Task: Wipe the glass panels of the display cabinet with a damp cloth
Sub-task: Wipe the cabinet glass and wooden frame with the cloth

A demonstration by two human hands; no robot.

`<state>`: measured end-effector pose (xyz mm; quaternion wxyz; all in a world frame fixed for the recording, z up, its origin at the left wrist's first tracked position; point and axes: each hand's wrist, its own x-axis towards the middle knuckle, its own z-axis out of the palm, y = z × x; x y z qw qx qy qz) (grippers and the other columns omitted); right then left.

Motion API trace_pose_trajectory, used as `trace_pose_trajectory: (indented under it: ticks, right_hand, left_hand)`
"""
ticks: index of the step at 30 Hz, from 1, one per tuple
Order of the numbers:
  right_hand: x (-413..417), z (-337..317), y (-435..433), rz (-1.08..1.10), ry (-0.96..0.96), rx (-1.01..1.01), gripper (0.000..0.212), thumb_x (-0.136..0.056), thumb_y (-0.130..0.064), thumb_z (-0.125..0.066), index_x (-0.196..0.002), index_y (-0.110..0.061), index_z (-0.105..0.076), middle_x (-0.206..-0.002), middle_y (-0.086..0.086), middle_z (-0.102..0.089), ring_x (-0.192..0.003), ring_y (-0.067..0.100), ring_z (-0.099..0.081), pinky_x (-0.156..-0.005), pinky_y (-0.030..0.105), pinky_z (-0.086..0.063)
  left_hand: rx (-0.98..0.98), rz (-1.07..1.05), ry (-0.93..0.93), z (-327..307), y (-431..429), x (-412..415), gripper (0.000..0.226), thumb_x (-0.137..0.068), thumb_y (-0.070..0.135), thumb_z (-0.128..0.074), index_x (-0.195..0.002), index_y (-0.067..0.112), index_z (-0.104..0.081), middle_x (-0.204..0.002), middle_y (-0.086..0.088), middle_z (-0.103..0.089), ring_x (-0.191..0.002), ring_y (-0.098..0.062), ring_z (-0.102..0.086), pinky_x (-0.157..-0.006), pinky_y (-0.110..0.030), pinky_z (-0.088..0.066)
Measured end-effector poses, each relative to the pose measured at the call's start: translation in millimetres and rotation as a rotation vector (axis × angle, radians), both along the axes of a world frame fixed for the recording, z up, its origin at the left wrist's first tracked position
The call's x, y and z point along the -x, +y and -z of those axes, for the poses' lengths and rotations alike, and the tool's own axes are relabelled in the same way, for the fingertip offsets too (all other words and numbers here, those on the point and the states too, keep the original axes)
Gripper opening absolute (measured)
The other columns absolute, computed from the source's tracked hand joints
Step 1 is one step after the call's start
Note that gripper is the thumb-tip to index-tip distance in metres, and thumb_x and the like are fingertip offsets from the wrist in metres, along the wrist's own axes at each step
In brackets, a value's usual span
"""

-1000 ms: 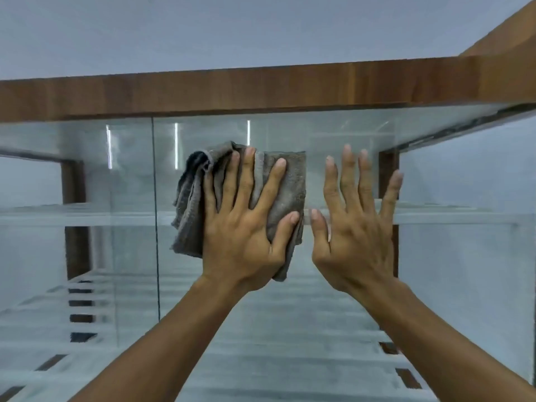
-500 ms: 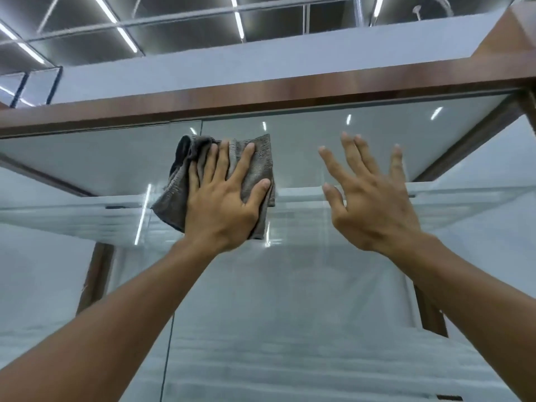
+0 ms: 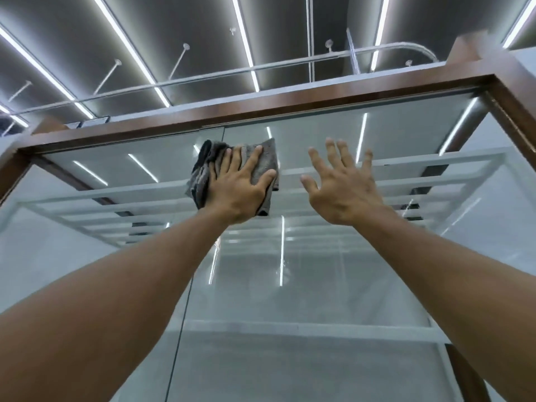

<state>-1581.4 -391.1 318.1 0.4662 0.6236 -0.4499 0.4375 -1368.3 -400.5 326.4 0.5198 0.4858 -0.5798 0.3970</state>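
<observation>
the left hand (image 3: pixel 236 188) presses the folded grey cloth (image 3: pixel 262 161) flat against the glass panel (image 3: pixel 319 291) with fingers spread, just under the wooden top frame (image 3: pixel 290 101) in the upper middle of the frame; it pins the cloth by palm pressure rather than closing round it; the right hand (image 3: pixel 345 187) is spread wide and holds nothing, and whether its palm touches the glass i cannot tell.

the likely trouble comes from reach; both arms are stretched high, so pressure on the cloth is probably weak and uneven, and it could slide out from under the palm and drop; a loose fold bunched at the cloth's left edge may drag and leave streaks; if the bare right palm rests on the pane it would leave prints on glass that then needs another pass.

the frame stands just above the cloth, so an upward stroke will meet the wood almost at once; a vertical seam (image 3: pixel 185 309) between panes runs down the lower left of the frame; glass shelves (image 3: pixel 290 329) show behind the pane; ceiling light strips (image 3: pixel 246 42) cross the top of the frame, and their reflections could hide smears.
</observation>
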Motion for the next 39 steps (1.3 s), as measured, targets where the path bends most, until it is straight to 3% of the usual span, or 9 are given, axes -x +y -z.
trace_pose_trajectory:
  ticks: [6,11,17,22,25,28,30,34,39]
  right_hand:
    - [2,0,-5,0.01,0.011,0.012,0.067,-0.106,-0.058,-0.012,-0.164,-0.03,0.008,-0.172,0.006,0.017,-0.159,0.025,0.017,-0.124,0.061,0.014]
    - [16,0,-1,-0.031,0.063,-0.016,0.067,-0.106,-0.06,-0.013,-0.164,-0.033,0.008,-0.172,0.003,0.017,-0.158,0.021,0.018,-0.126,0.055,0.016]
    - [73,15,4,-0.031,0.066,-0.013,0.062,-0.107,-0.057,-0.016,-0.164,-0.04,0.002,-0.173,-0.002,0.013,-0.159,0.019,0.017,-0.128,0.048,0.013]
    - [115,25,4,-0.02,-0.048,0.017,0.06,-0.108,-0.051,-0.02,-0.164,-0.038,-0.003,-0.174,0.001,0.008,-0.16,0.02,0.012,-0.128,0.05,0.012]
    - [145,32,5,0.009,-0.067,0.008,0.061,-0.107,-0.053,-0.016,-0.164,-0.038,-0.001,-0.174,0.002,0.008,-0.16,0.022,0.012,-0.127,0.052,0.012]
    - [177,40,10,0.036,-0.108,-0.017,0.068,-0.1,-0.059,-0.007,-0.164,-0.038,0.001,-0.173,0.002,0.012,-0.159,0.022,0.015,-0.128,0.05,0.011]
    - [189,45,15,0.053,-0.08,-0.035,0.066,-0.102,-0.057,-0.007,-0.164,-0.038,0.003,-0.173,0.002,0.013,-0.159,0.021,0.015,-0.129,0.047,0.01]
    - [209,40,23,0.201,0.002,0.026,0.061,-0.107,-0.052,-0.012,-0.164,-0.035,0.001,-0.174,0.009,0.003,-0.16,0.024,0.009,-0.129,0.052,0.007]
    - [260,43,31,0.29,-0.093,0.019,0.071,-0.1,-0.053,-0.004,-0.164,-0.026,0.005,-0.173,0.009,0.011,-0.158,0.024,0.017,-0.128,0.056,0.008]
  left_hand:
    - [-0.043,-0.002,0.273,-15,5,27,0.071,-0.104,0.067,-0.017,-0.165,0.037,0.004,-0.174,-0.007,0.011,-0.16,-0.025,0.014,-0.127,-0.056,0.011]
    - [0.014,0.017,-0.088,4,3,50,0.065,-0.107,0.062,-0.019,-0.164,0.042,0.004,-0.174,0.0,0.011,-0.16,-0.019,0.016,-0.128,-0.052,0.012]
    - [-0.045,-0.004,0.186,-10,8,63,0.071,-0.103,0.067,-0.017,-0.165,0.04,0.005,-0.174,-0.009,0.011,-0.16,-0.028,0.014,-0.125,-0.057,0.014]
    - [0.006,0.045,-0.223,21,5,124,0.07,-0.104,0.069,-0.021,-0.164,0.043,0.002,-0.174,-0.003,0.015,-0.159,-0.021,0.021,-0.123,-0.048,0.02]
    - [-0.02,0.166,-0.2,24,4,108,0.071,-0.105,0.066,-0.032,-0.165,0.042,-0.005,-0.174,-0.002,0.012,-0.159,-0.017,0.018,-0.119,-0.033,0.021]
    - [-0.041,0.049,-0.005,3,10,136,0.071,-0.103,0.068,-0.021,-0.165,0.041,0.001,-0.174,-0.007,0.012,-0.16,-0.026,0.018,-0.123,-0.053,0.018]
    - [-0.039,0.031,-0.048,-2,15,178,0.071,-0.103,0.068,-0.017,-0.165,0.04,0.003,-0.174,-0.011,0.012,-0.159,-0.03,0.019,-0.123,-0.062,0.017]
    - [0.015,0.075,-0.349,7,6,226,0.071,-0.103,0.069,-0.02,-0.165,0.041,0.001,-0.174,-0.008,0.014,-0.159,-0.025,0.02,-0.126,-0.057,0.016]
    - [-0.004,0.111,-0.169,-15,9,261,0.071,-0.103,0.066,-0.021,-0.166,0.038,-0.001,-0.173,-0.012,0.012,-0.159,-0.03,0.018,-0.123,-0.058,0.016]
